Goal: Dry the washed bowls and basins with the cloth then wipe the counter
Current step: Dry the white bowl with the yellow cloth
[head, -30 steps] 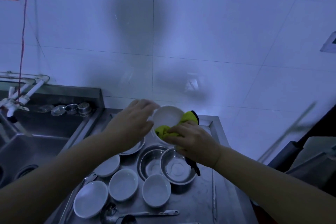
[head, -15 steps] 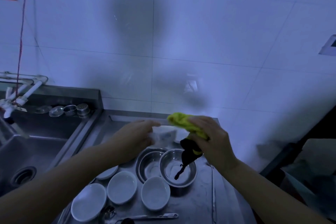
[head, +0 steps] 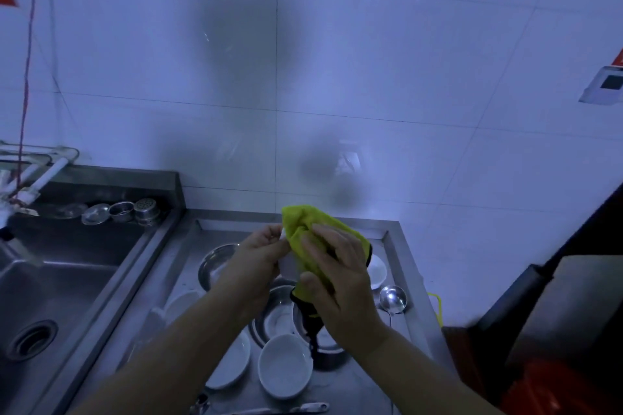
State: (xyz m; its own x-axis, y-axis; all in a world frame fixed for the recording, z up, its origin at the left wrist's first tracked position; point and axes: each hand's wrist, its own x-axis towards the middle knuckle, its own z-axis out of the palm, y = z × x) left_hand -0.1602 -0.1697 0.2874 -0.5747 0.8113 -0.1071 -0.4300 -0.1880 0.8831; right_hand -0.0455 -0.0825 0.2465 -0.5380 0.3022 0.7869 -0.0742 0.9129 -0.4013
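My left hand [head: 258, 254] grips a small white bowl [head: 288, 268] held up on edge above the steel counter [head: 161, 276]. My right hand [head: 332, 274] holds the yellow-green cloth [head: 296, 229] wrapped over the bowl, so most of the bowl is hidden. The cloth's dark corner [head: 312, 330] hangs down below my right hand. Under my hands lie several white bowls [head: 285, 369] and steel basins [head: 215, 263].
A steel sink [head: 67, 273] with a drain lies at the left, with small strainers [head: 145, 209] on its back ledge. A ladle [head: 392, 298] and a white dish [head: 377, 271] lie at the counter's right. Utensils [head: 303, 408] lie at the front edge. A dark appliance [head: 556, 313] stands right.
Both hands have lifted the bowl higher and nearer the camera. The cloth, earlier bunched in my right hand beside the bowl, now covers it. The view has tilted, showing a back basin and ladle.
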